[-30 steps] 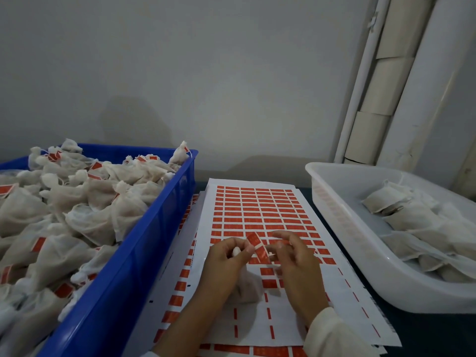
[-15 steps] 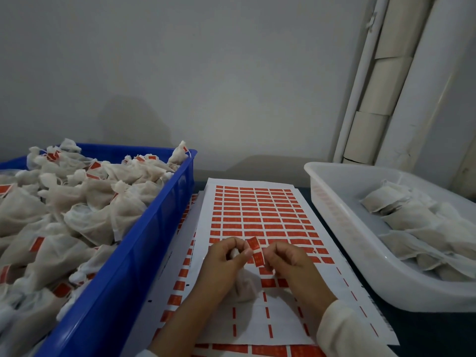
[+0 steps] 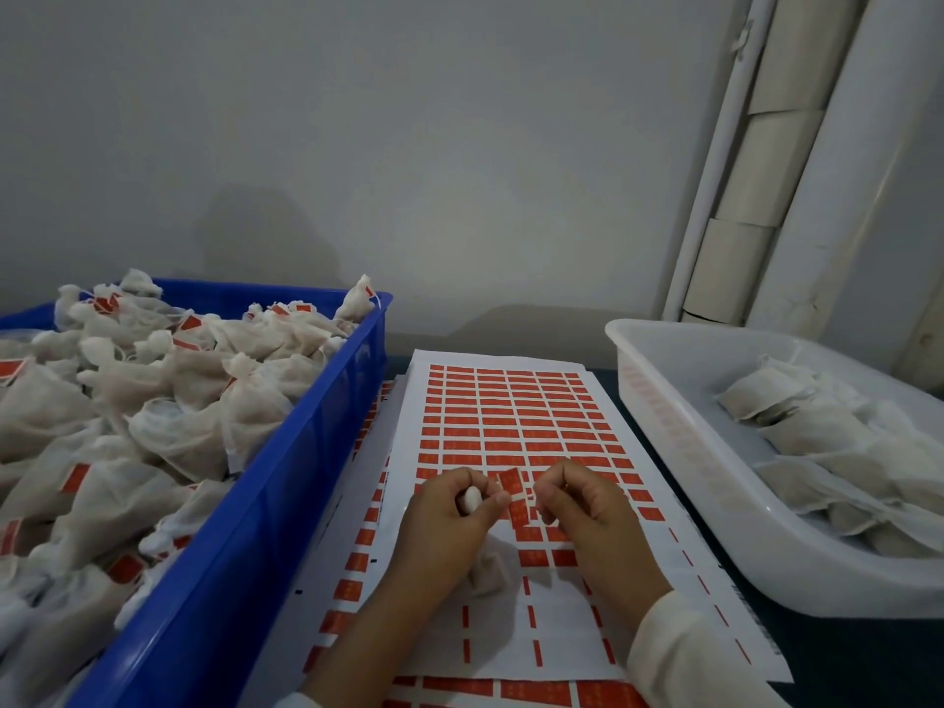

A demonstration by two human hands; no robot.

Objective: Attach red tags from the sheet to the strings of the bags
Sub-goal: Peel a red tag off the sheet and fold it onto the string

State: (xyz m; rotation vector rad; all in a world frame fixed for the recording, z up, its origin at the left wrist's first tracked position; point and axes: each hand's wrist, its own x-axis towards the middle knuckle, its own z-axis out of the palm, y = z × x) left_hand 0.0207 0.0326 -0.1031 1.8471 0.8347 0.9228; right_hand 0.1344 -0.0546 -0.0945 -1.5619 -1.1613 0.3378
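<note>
A white sheet (image 3: 511, 416) of red tags lies flat between two bins. Both hands hover over its near half. My left hand (image 3: 449, 523) holds a small white mesh bag (image 3: 488, 569) that hangs below the palm, and its thumb and fingertips pinch one side of a peeled red tag (image 3: 513, 490). My right hand (image 3: 587, 513) has its fingers curled and pinches the other side of that tag. The bag's string is too thin to make out between the fingertips.
A blue crate (image 3: 286, 477) on the left is heaped with tagged white bags. A white tub (image 3: 664, 452) on the right holds several bags. More tag sheets (image 3: 357, 580) lie under the top one. A wall stands close behind.
Both hands have closed in on the red tag, and my right hand's fingers have curled tighter around it. The bag stays in my left hand.
</note>
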